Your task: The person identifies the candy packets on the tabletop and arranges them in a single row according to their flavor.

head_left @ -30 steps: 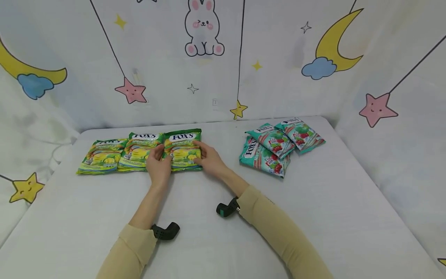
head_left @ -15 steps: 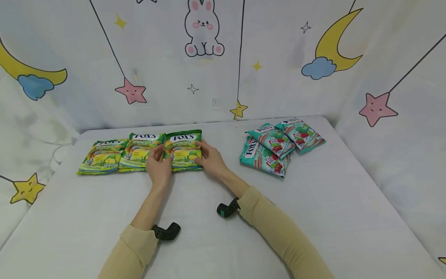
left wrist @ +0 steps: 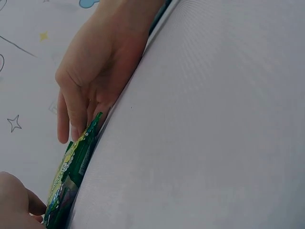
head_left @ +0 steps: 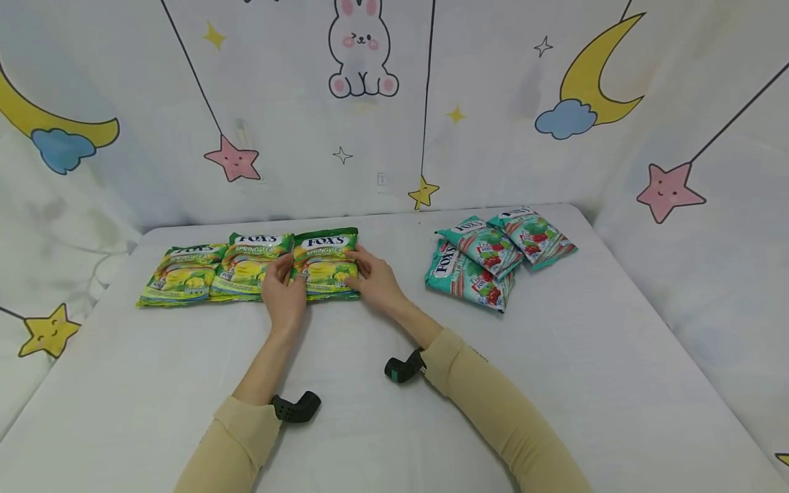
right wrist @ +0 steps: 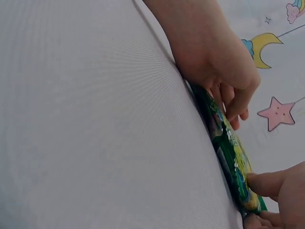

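Observation:
A green-and-yellow Fox's Spring Tea candy bag [head_left: 325,263] lies face up at the right end of a row of three. My left hand [head_left: 286,298] holds its left side, thumb by the front face, overlapping the edge of the middle candy bag [head_left: 249,263]. On the opposite side my right hand [head_left: 377,281] grips the right edge between thumb and fingers. The right wrist view has the right thumb [right wrist: 267,183] on the bag's face and fingers at its lower edge. The leftmost candy bag [head_left: 185,277] lies flat beside the middle one.
Three teal Fox's candy bags with berry pictures lie in a loose overlapping pile at the right: a lower bag [head_left: 465,281], one resting across it [head_left: 483,246], and a rear bag [head_left: 535,236]. A white cloth covers the table [head_left: 370,418]; a printed curtain [head_left: 481,82] hangs behind.
Both hands keep their places at the right-end bag, which has shifted very slightly right since the earliest frame. The other bags stay as they were.

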Demonstrator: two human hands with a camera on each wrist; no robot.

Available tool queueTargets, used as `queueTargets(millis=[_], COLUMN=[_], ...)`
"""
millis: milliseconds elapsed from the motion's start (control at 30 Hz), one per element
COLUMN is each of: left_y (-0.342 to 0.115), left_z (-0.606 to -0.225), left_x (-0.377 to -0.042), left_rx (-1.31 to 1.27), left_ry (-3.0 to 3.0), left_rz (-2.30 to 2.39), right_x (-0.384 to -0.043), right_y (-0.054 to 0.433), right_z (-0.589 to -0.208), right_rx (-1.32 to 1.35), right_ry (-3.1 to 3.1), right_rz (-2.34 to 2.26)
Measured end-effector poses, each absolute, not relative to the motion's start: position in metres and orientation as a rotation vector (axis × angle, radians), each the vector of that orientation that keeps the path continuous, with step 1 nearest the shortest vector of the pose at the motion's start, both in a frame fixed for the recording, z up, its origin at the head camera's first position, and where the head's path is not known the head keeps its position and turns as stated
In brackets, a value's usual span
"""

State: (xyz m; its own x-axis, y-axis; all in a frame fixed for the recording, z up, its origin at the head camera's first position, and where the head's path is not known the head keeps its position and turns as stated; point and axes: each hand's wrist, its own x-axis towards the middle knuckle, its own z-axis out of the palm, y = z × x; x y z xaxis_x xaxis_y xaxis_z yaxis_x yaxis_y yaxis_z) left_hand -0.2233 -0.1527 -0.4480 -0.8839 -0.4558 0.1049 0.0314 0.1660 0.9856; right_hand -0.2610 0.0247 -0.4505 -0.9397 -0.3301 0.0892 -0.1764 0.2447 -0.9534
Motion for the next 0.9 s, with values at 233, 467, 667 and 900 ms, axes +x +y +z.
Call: queueTargets(millis=[233,467,667,900], left_y=[-0.1522,-0.1513,-0.1509,-0.1489], left_z=[-0.4463,-0.4460,-0.4466,-0.4460], left_x=[-0.2237,-0.2229,-0.2232,-0.2220], left_rx=[0.411,0.396,0.393,0.398], left_ry=[-2.071,-2.053,-2.047,-2.031], left_rz=[-1.750,-1.773,-1.762,-1.770], right_x=[-0.2582,-0.2600,-0.2589,-0.2585], right_y=[0.0258,0.0253,0.0259,0.0267], right_z=[-0.4443,-0.4497,-0.4489,-0.4504], right_rx=[-0.491,-0.471,-0.472,-0.452], right_ry=[2.343,2.371,2.361,2.345], right_rz=[-1.808,-1.804,-1.815,-1.856])
